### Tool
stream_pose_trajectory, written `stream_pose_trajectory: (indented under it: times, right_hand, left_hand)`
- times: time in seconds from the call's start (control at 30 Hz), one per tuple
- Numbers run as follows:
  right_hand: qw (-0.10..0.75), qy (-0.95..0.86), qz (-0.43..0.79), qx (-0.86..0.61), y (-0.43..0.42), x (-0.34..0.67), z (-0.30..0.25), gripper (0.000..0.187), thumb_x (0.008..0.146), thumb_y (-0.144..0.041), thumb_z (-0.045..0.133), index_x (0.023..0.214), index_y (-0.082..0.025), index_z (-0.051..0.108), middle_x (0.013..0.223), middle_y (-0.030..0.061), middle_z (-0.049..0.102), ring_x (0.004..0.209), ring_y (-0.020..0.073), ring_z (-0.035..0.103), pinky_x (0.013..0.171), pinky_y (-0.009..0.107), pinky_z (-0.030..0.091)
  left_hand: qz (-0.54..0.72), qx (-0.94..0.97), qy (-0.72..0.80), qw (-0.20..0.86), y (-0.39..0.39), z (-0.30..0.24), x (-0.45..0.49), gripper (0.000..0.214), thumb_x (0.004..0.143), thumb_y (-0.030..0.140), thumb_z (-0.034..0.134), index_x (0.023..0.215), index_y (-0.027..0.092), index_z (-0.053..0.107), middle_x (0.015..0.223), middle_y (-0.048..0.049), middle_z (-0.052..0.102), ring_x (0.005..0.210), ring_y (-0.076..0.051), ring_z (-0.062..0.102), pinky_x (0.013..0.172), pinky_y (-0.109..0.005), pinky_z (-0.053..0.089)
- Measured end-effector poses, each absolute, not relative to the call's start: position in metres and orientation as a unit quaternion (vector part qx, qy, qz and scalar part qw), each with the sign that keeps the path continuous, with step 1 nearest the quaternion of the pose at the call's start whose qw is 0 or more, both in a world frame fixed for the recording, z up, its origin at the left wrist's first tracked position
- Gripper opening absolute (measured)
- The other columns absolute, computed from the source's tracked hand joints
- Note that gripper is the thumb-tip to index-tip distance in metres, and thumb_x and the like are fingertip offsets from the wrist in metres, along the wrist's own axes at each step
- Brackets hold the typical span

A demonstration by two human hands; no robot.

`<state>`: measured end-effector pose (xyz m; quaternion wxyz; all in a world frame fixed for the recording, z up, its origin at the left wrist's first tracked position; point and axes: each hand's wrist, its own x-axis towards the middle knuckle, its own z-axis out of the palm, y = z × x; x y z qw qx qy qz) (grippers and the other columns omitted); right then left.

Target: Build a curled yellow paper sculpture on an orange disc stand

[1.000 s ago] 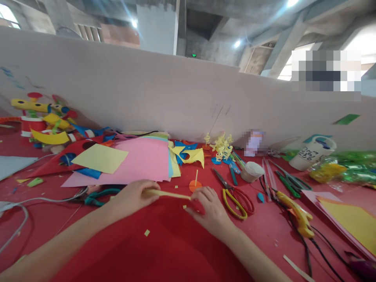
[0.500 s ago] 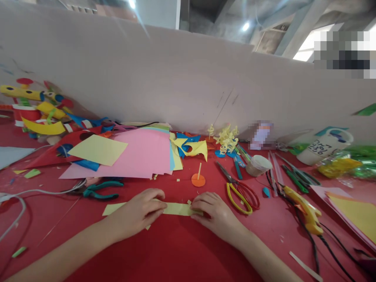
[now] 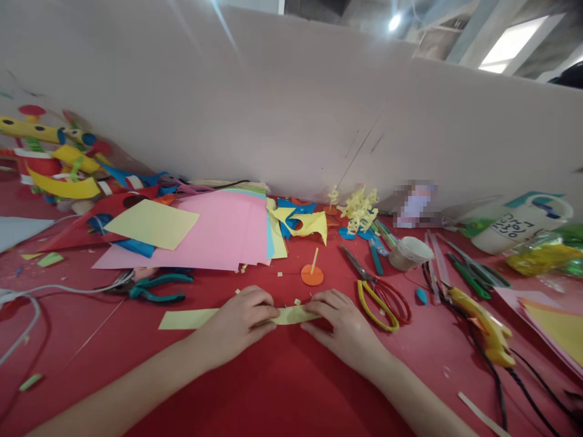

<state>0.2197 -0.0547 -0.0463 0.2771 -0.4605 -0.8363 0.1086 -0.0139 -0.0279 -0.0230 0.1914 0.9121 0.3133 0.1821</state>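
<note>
Left hand lies knuckles up on the red tabletop, fingers curled over the pale yellow paper strip and pinching it near its middle. Right hand grips the strip's right end between fingertips and thumb; whether the paper is folded under the fingers cannot be told. The strip lies flat across the table in front of the person, its left end free.

Just beyond the hands stands an orange disc with a short stick upright in it. To the right lie yellow-handled scissors and, farther out, a yellow glue gun with black cord. To the left lie teal pliers and a white cable. Behind them is a pink paper stack with a yellow sheet on top. Paper scraps dot the surface. A pale partition wall closes off the table's far edge; above it, concrete beams and a ceiling light show.
</note>
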Motion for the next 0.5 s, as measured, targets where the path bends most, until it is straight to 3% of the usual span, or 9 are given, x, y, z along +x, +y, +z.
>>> stream_pose_trajectory:
  times: [0.23,0.5]
  right_hand:
    - [0.278,-0.855,0.102,-0.426,-0.0559,0.22,-0.0421,0.006,0.084,-0.023,0.055,0.086,-0.021,0.061,0.083,0.0028,0.065,0.078,0.0158,0.057,0.072,0.031,0.039]
    - [0.258,-0.864,0.078,-0.425,-0.0575,0.2199,-0.0399,0.012,0.08,-0.032,0.061,0.082,-0.02,0.06,0.081,0.0018,0.064,0.077,0.0146,0.056,0.071,0.029,0.036]
  left_hand:
    - [0.209,0.927,0.293,0.106,-0.0357,-0.0255,-0.0147,0.017,0.087,0.015,0.045,0.087,0.015,0.062,0.084,-0.0065,0.057,0.085,-0.019,0.051,0.074,-0.034,0.044]
    - [0.183,0.946,0.266,0.017,-0.0376,-0.0266,-0.0115,0.02,0.088,0.013,0.041,0.083,0.014,0.061,0.077,-0.0065,0.06,0.083,-0.021,0.052,0.072,-0.035,0.046]
